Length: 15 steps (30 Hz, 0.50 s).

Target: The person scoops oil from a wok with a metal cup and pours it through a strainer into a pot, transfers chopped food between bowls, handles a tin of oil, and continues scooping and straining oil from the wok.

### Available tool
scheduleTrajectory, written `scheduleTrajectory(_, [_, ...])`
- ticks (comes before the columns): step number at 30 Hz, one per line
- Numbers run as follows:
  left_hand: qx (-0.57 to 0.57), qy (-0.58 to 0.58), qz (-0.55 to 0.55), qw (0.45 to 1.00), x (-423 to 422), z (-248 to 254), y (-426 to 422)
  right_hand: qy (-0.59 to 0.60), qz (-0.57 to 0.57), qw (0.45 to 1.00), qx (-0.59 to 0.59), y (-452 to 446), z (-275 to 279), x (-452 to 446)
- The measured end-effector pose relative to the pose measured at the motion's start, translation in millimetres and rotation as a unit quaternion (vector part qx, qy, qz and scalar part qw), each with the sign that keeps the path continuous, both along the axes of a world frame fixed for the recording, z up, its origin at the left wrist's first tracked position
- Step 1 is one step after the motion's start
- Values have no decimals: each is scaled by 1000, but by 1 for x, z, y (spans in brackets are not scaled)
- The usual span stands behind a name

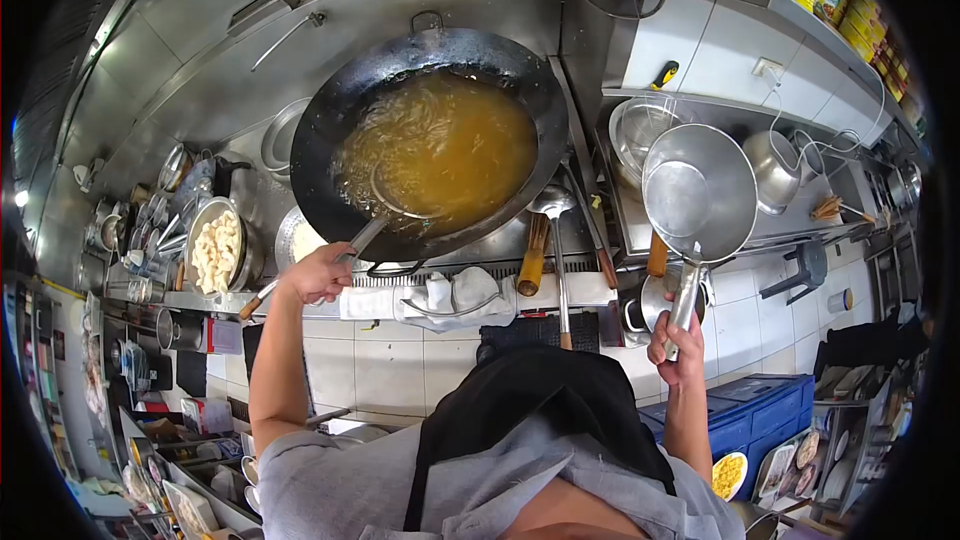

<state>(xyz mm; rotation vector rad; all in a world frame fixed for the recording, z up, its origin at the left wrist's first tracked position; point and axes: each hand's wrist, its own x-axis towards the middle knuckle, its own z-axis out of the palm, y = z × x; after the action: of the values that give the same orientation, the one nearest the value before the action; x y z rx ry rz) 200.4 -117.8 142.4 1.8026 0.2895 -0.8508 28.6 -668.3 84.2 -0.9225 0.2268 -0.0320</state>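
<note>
A large black wok (325, 165) holds bubbling yellow-brown oil (450, 150). My left hand (318, 275) is closed on the metal handle of a round skimmer (375, 225), whose head is partly sunk in the oil at the wok's near side. On the right, my right hand (680, 345) grips the handle of a deep metal pan (700, 190). The pan is tilted, its inside faces me, and no food shows in it. It hangs over the steel counter, in front of a strainer (645, 125).
A bowl of pale pieces (217, 252) stands left of the wok. A ladle (552, 202) and a wooden-handled brush (534, 260) lie at its right. White cloths (450, 295) line the stove's front edge. Metal pots (775, 170) stand further right, and a round wire strainer hangs above.
</note>
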Motion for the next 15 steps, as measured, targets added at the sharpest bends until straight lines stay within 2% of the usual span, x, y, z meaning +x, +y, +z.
scheduleTrajectory(12, [-136,12,-31,990,41,-20,-55,-5,-21,1000,-19,11,4,-10])
scheduleTrajectory(15, [-113,-29,-32,993,59,-33,-70,-7,-22,1000,-14,13,4,-10])
